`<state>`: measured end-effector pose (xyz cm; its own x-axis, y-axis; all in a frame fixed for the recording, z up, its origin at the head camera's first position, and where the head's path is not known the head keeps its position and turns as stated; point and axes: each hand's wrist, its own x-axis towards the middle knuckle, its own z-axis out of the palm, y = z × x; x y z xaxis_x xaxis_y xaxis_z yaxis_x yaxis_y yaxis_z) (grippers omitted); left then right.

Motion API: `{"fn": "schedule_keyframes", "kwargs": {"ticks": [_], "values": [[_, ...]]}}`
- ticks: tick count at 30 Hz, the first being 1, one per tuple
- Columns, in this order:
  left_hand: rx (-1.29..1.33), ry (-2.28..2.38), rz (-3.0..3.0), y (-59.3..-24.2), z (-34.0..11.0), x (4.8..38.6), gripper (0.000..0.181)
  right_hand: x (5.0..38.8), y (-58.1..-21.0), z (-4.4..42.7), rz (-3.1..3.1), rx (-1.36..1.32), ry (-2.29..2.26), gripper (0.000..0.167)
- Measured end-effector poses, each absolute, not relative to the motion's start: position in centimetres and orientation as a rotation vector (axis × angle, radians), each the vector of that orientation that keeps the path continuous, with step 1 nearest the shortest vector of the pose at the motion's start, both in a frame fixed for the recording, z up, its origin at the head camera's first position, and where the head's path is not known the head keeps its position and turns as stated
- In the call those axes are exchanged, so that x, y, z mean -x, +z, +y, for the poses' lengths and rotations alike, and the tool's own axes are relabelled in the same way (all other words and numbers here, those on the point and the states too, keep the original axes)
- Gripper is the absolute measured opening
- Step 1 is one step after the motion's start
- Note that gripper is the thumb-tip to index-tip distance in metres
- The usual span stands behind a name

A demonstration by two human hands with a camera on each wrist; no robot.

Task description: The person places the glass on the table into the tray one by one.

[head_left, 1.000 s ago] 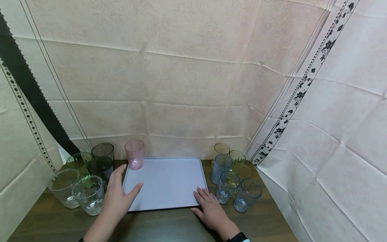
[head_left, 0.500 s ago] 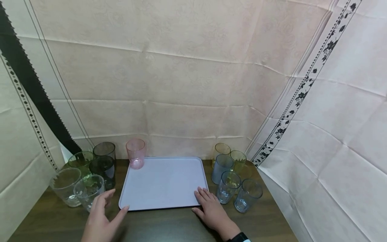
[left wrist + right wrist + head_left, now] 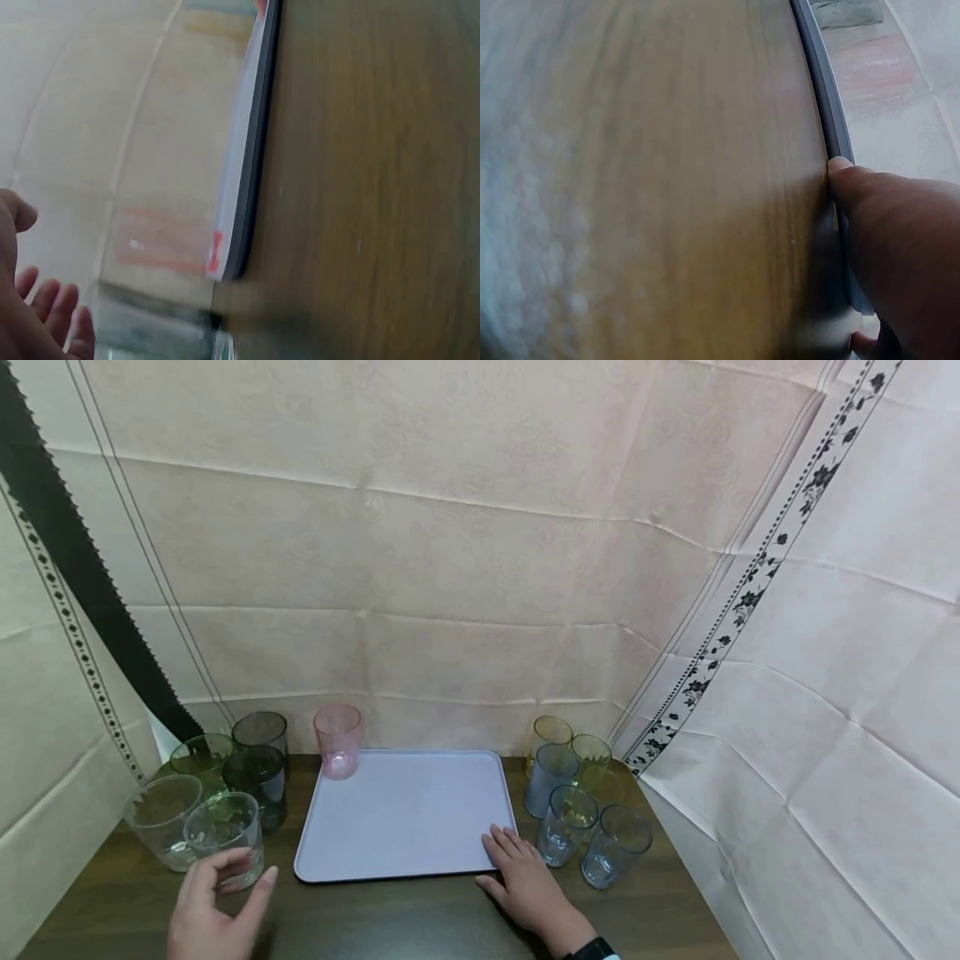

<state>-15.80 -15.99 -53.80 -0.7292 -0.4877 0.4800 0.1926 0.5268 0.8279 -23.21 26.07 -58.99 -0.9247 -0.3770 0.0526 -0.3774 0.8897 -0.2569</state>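
In the head view my left hand (image 3: 217,906) is in front of a clear glass (image 3: 225,835), thumb and fingers spread apart and holding nothing. Whether the fingertips touch that glass I cannot tell. The left wrist view shows the same hand with its fingers loosely bent around air. My right hand (image 3: 521,881) rests with straight fingers on the front right corner of a white tray (image 3: 405,814); its thumb lies at the tray's dark edge in the right wrist view. A pink glass (image 3: 337,742) stands upright on the tray's back left corner.
Beside the clear glass at left stand another clear glass (image 3: 167,822), a green glass (image 3: 201,760) and dark grey glasses (image 3: 258,777). Right of the tray are a blue glass (image 3: 551,781), yellowish glasses (image 3: 592,768) and bluish clear glasses (image 3: 615,847). Patterned cloth (image 3: 480,568) hangs behind the wooden table (image 3: 390,918).
My left hand has moved from above the tray's left edge leftward and toward me, to the front clear glass. The right hand, the tray and the pink glass have stayed put.
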Motion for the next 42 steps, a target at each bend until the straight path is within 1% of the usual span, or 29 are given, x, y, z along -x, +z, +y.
{"fn": "schedule_keyframes", "kwargs": {"ticks": [3,6,9,16,18,21,24,32,42], "values": [[-0.305,-1.186,-1.986,-53.9,-17.4,16.2,0.04,23.4,-59.1,26.0,-3.061,-0.601,0.42,0.071],[-0.365,-1.114,-1.975,-54.2,-18.8,16.6,0.046,23.6,-59.1,26.0,-3.073,-0.59,0.427,0.072],[-0.447,-1.081,-2.007,-54.6,-19.9,17.0,0.059,23.6,-59.1,26.0,-3.085,-0.588,0.429,0.072],[-0.657,-1.162,-2.278,-54.0,-21.2,18.5,0.103,23.5,-59.1,26.0,-3.072,-0.597,0.444,0.072],[-0.675,-1.197,-2.311,-53.9,-21.4,19.0,0.111,23.4,-59.2,26.0,-3.076,-0.594,0.445,0.072],[-0.685,-1.211,-2.338,-54.0,-21.6,19.6,0.117,23.5,-59.3,26.0,-3.086,-0.588,0.435,0.072],[-0.662,-1.207,-2.343,-54.2,-21.6,20.0,0.116,23.4,-59.3,26.0,-3.09,-0.587,0.422,0.071],[-0.62,-1.201,-2.311,-54.6,-21.6,20.1,0.102,23.3,-59.2,25.9,-3.079,-0.605,0.422,0.072],[-0.652,-1.248,-2.295,-54.4,-21.2,20.0,0.1,23.2,-58.7,25.9,-3.074,-0.602,0.425,0.072]]}}
